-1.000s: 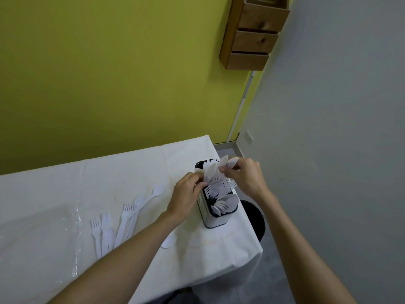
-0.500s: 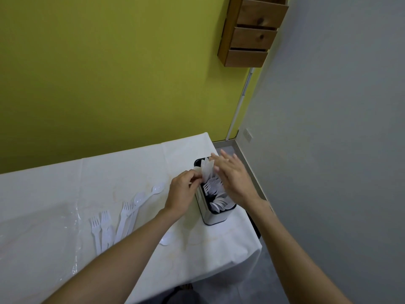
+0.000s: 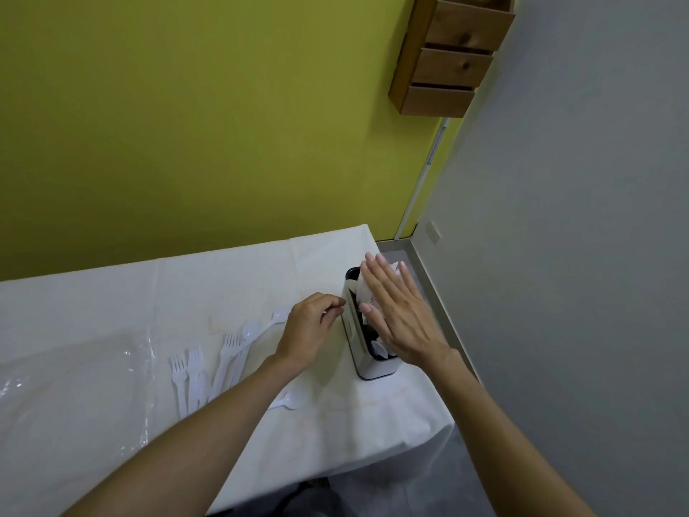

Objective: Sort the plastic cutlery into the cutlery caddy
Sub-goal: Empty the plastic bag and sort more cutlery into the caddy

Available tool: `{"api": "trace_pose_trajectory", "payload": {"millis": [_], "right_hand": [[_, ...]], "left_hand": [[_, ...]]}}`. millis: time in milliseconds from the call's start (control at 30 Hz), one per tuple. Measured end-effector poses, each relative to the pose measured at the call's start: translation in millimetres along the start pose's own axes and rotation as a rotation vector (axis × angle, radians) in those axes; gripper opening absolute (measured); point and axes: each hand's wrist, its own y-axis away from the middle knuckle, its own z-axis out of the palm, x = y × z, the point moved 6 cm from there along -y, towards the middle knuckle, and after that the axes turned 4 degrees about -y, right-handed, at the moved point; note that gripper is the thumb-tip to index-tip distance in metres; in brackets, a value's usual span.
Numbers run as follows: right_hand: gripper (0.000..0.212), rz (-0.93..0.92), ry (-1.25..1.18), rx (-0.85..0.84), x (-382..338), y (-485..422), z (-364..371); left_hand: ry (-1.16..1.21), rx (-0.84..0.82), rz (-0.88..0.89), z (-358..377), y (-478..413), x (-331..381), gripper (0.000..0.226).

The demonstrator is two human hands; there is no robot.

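Note:
A white cutlery caddy (image 3: 367, 365) with a dark inside stands near the table's right edge, holding several white plastic pieces. My right hand (image 3: 397, 315) lies flat over its top with fingers straight, covering most of the contents. My left hand (image 3: 311, 328) sits just left of the caddy, fingers curled, empty as far as I can see. Several white plastic forks (image 3: 188, 367) and spoons (image 3: 253, 330) lie on the white tablecloth (image 3: 112, 311) to the left. One more spoon (image 3: 285, 403) peeks out under my left forearm.
A clear plastic sheet (image 3: 74, 386) lies at the table's left. The table ends just right of the caddy, with grey floor below. A wooden drawer unit (image 3: 451, 54) hangs on the yellow-green wall, beside a grey wall.
My right hand has let go of the cutlery it held and flattened over the caddy's top. My left hand has drawn back from the cutlery to the caddy's left side.

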Motion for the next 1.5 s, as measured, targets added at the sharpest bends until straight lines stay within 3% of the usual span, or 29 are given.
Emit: {"api": "trace_pose_trajectory", "payload": {"millis": [167, 333, 400, 467, 567, 633, 833, 933, 1067, 1333, 1433, 1500], "right_hand": [[0.074, 0.092, -0.087, 0.041, -5, -6, 2], [0.036, -0.067, -0.159, 0.455, -59, -15, -10], [0.028, -0.079, -0.230, 0.350, -84, -13, 20], [0.018, -0.027, -0.268, 0.038, -101, -5, 64], [0.032, -0.025, -0.183, -0.423, -124, 16, 128], [0.036, -0.083, -0.141, -0.507, -141, 26, 150], [0.018, -0.132, -0.089, -0.511, -150, 29, 182], [0.032, -0.220, -0.020, -0.454, -154, 21, 178], [0.046, -0.262, 0.047, -0.382, -161, 4, 168], [0.046, -0.178, -0.099, -0.286, -162, -2, 183], [0.048, -0.069, -0.112, -0.204, -155, -2, 182], [0.052, -0.064, -0.081, -0.175, -156, -3, 183]], "left_hand": [[0.004, 0.023, -0.027, -20, 9, -20, 0.016], [-0.042, 0.058, -0.134, -47, 28, -53, 0.017], [-0.054, 0.065, -0.231, -60, 46, -78, 0.016], [-0.062, 0.048, -0.325, -67, 67, -98, 0.015], [-0.114, 0.014, -0.438, -81, 107, -127, 0.015], [-0.153, 0.022, -0.492, -92, 134, -145, 0.013], [-0.244, 0.112, -0.721, -115, 188, -175, 0.017], [-0.236, 0.080, -0.782, -115, 198, -184, 0.023], [-0.226, 0.062, -0.791, -111, 196, -187, 0.012], [-0.090, 0.161, -0.958, -112, 187, -200, 0.012], [-0.104, 0.200, -0.941, -117, 183, -200, 0.013], [-0.134, 0.185, -0.821, -117, 178, -192, 0.016]]}}
